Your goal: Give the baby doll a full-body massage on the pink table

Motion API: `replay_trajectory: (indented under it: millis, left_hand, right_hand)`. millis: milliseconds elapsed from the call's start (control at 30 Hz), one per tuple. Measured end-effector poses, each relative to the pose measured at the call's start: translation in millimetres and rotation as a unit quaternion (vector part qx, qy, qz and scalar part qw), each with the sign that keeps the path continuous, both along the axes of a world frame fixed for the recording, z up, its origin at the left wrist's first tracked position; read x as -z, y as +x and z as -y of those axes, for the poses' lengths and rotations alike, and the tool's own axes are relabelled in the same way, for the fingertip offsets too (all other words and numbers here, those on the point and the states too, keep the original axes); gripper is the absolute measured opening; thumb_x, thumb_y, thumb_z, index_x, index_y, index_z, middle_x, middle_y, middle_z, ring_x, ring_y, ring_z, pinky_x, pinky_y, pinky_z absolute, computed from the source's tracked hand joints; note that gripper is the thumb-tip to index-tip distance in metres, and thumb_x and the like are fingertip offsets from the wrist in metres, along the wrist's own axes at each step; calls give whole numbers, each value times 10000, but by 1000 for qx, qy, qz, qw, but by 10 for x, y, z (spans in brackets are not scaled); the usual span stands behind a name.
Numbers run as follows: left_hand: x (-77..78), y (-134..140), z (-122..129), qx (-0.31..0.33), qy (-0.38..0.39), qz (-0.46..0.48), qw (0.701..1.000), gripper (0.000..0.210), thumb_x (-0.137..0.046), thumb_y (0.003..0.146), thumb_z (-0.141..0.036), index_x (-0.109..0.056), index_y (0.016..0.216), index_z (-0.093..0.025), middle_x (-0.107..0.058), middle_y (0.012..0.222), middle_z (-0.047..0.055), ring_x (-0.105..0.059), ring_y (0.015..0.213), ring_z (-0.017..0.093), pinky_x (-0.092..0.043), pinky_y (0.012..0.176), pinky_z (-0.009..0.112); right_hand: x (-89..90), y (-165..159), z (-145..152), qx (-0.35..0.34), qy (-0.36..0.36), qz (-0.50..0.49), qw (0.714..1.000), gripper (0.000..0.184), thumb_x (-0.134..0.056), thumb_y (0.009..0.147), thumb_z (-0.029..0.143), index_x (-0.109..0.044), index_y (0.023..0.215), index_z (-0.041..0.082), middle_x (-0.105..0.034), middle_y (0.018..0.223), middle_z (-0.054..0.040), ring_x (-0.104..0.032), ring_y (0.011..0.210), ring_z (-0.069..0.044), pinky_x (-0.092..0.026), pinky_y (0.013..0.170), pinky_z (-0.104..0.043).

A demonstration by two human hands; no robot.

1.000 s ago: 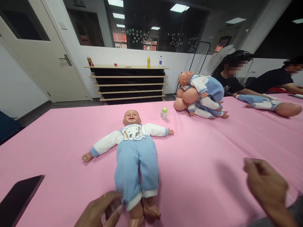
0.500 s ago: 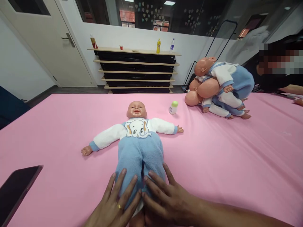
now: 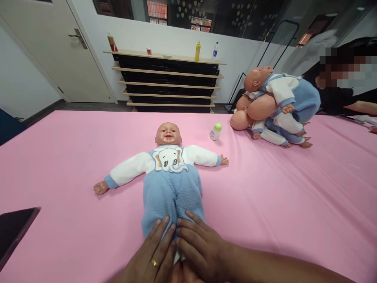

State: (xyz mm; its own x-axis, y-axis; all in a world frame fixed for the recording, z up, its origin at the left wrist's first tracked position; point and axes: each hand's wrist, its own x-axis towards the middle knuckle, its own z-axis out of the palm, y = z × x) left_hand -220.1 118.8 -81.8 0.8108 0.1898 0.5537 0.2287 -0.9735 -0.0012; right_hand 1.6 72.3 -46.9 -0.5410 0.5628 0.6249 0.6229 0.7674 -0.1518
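A baby doll (image 3: 173,184) lies on its back on the pink sheet, arms stretched out sideways, head away from me. It wears a white and blue fleece outfit with an elephant on the chest. My left hand (image 3: 153,255), with a gold ring, rests flat on the doll's leg at the left. On the other leg lies my right hand (image 3: 202,247), fingers extended and fairly close together. Both hands press on the blue fabric with their fingertips nearly meeting in the middle. The doll's lower legs are mostly hidden beneath my hands.
A small bottle with a green cap (image 3: 216,132) stands beyond the doll's arm. Several more dolls (image 3: 273,106) are piled at the right. A dark phone (image 3: 16,232) lies at the left edge. A person (image 3: 338,82) is at the far right, and shelves (image 3: 165,80) stand behind.
My fingers have drawn closer together, and both hands have moved inward on the doll's legs. The view has shifted slightly; the doll still lies in the same pose.
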Motion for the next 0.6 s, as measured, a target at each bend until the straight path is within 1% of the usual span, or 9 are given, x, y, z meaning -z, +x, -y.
replay_trajectory:
  millis: [100, 167, 233, 300, 400, 433, 500, 567, 600]
  left_hand:
    - [58, 7, -4, -5, -29, 9, 1000, 348, -474, 923, -180, -553, 1253, -104, -384, 1504, 163, -305, 1407, 344, -377, 1113, 529]
    - [120, 17, 11, -15, -42, 19, 999, 345, -453, 926, -160, -556, 1250, -101, -397, 1498, 157, -305, 1408, 340, -364, 1123, 528]
    - [186, 24, 30, -21, -51, 22, 998, 343, -453, 923, -148, -558, 1247, -102, -399, 1498, 147, -305, 1409, 338, -360, 1129, 520]
    - [251, 17, 37, -22, -59, 12, 998, 368, -466, 921, -158, -535, 1279, -109, -405, 1496, 140, -299, 1413, 327, -366, 1132, 494]
    - [360, -21, 1, -28, -75, -5, 997, 430, -470, 919, -166, -479, 1346, -121, -433, 1480, 128, -296, 1420, 291, -367, 1136, 452]
    - [400, -34, -21, -24, -82, -7, 996, 444, -467, 921, -177, -467, 1362, -133, -449, 1472, 115, -300, 1421, 274, -368, 1137, 435]
    - [482, -49, -67, -21, -107, -10, 994, 459, -456, 922, -194, -464, 1381, -179, -495, 1441, 71, -331, 1411, 231, -380, 1133, 391]
    - [548, -43, -103, -44, -157, -13, 987, 467, -429, 917, -173, -493, 1373, -253, -569, 1374, 10, -413, 1365, 185, -425, 1106, 331]
    - [567, -34, -113, -64, -184, -13, 981, 480, -411, 910, -150, -513, 1359, -288, -606, 1329, -15, -462, 1329, 169, -455, 1081, 308]
  right_hand:
    - [23, -58, -5, 21, -32, -32, 999, 238, -398, 893, 95, -590, 1031, 67, -693, 963, -126, -632, 1043, -213, -440, 1076, -426]
    - [71, -85, -11, 25, -53, -47, 997, 220, -396, 899, 120, -582, 1011, 89, -690, 943, -114, -642, 982, -195, -445, 1063, -405]
    - [119, -93, -19, 17, -81, -58, 995, 222, -386, 906, 157, -563, 1031, 106, -680, 945, -110, -639, 959, -190, -445, 1046, -403]
    - [151, -86, -30, 2, -121, -69, 990, 252, -382, 917, 234, -534, 1079, 117, -664, 978, -119, -623, 975, -198, -438, 1032, -415]
    - [168, -72, -48, -21, -185, -106, 977, 360, -386, 900, 412, -510, 1098, 139, -632, 987, -117, -591, 979, -221, -432, 996, -438]
    - [172, -71, -53, -22, -202, -126, 971, 375, -395, 876, 444, -513, 1075, 149, -620, 965, -109, -582, 950, -223, -444, 962, -435]
    - [197, -77, -59, -8, -231, -158, 960, 354, -439, 814, 450, -522, 1008, 166, -592, 908, -91, -555, 873, -218, -469, 868, -409]
    - [257, -95, -58, 21, -249, -165, 954, 303, -478, 767, 428, -522, 943, 185, -567, 861, -74, -518, 813, -208, -473, 795, -375]
    - [304, -108, -56, 37, -256, -151, 954, 284, -492, 761, 425, -519, 924, 193, -561, 850, -66, -505, 798, -204, -470, 777, -360]
